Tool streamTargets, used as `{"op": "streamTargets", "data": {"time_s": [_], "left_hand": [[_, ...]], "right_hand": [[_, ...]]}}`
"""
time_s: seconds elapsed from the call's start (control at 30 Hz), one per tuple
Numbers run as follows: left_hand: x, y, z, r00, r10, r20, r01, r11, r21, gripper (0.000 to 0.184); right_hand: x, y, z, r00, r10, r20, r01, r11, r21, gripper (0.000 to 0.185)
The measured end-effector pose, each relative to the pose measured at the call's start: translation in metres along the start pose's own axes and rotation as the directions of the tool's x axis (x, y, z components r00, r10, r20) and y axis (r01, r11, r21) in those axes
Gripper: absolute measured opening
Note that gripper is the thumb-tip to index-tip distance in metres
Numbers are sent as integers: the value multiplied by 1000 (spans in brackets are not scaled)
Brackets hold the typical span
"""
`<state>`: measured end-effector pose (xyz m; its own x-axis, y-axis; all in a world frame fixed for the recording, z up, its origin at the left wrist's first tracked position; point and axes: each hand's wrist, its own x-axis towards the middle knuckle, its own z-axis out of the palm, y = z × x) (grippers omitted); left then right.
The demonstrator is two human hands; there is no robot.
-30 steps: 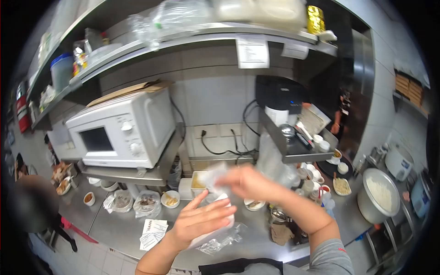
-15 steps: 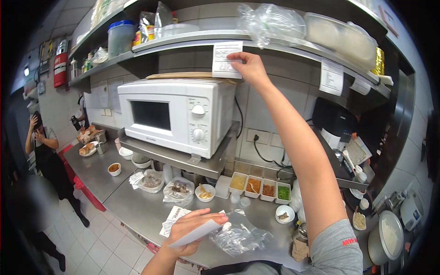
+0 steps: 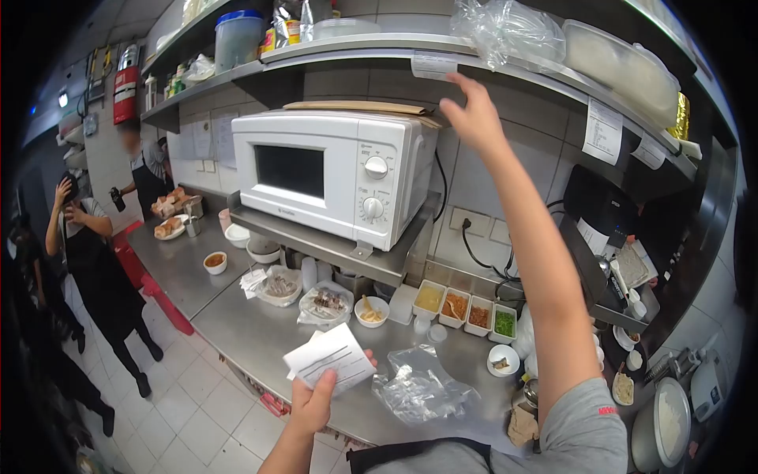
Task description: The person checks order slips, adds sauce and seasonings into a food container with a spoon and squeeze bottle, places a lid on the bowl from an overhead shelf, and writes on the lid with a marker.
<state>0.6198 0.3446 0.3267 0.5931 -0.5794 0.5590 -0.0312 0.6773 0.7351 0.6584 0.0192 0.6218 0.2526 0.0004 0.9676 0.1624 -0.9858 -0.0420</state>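
My left hand [image 3: 314, 404] is closed on printed paper slips [image 3: 330, 359], its thumb pressed on top, above the steel counter [image 3: 213, 316]. My right hand [image 3: 478, 118] is raised, thumb and index finger apart. Its fingertips are just beside another printed slip [image 3: 433, 66] that hangs from the shelf edge [image 3: 379, 49]; whether they still touch it I cannot tell. Crumpled clear plastic [image 3: 422, 387] lies on the counter to the right of my left hand. Below my right arm stands a white microwave [image 3: 316, 174] with flat cardboard [image 3: 355, 107] on top.
Ingredient tubs [image 3: 454, 306] line the counter's back. Bagged food [image 3: 325, 302] and a white bowl [image 3: 372, 311] sit left of them. More slips [image 3: 602, 130] hang from the shelf at right, near a large rice pot [image 3: 667, 423]. Co-workers [image 3: 95, 261] stand on the left.
My right hand has come off the slip's face, and the slip now hangs from the shelf edge. My left hand has turned, so the printed slips face me. The view has shifted left.
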Motion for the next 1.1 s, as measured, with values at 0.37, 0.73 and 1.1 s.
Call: {"op": "streamTargets", "data": {"time_s": [0.37,0.73,1.1], "left_hand": [[-126,-52,44,840,-491,-230,500,866,-23,25],[-226,13,99,691,-420,-589,470,880,-77,35],[-336,90,79,499,-212,-840,295,953,-66,29]], "right_hand": [[-299,-176,-46,374,-326,868,-569,658,493,40],[-358,-229,-43,427,-182,886,-882,134,453,28],[-341,-398,-13,377,-495,783,-888,48,458,21]]}}
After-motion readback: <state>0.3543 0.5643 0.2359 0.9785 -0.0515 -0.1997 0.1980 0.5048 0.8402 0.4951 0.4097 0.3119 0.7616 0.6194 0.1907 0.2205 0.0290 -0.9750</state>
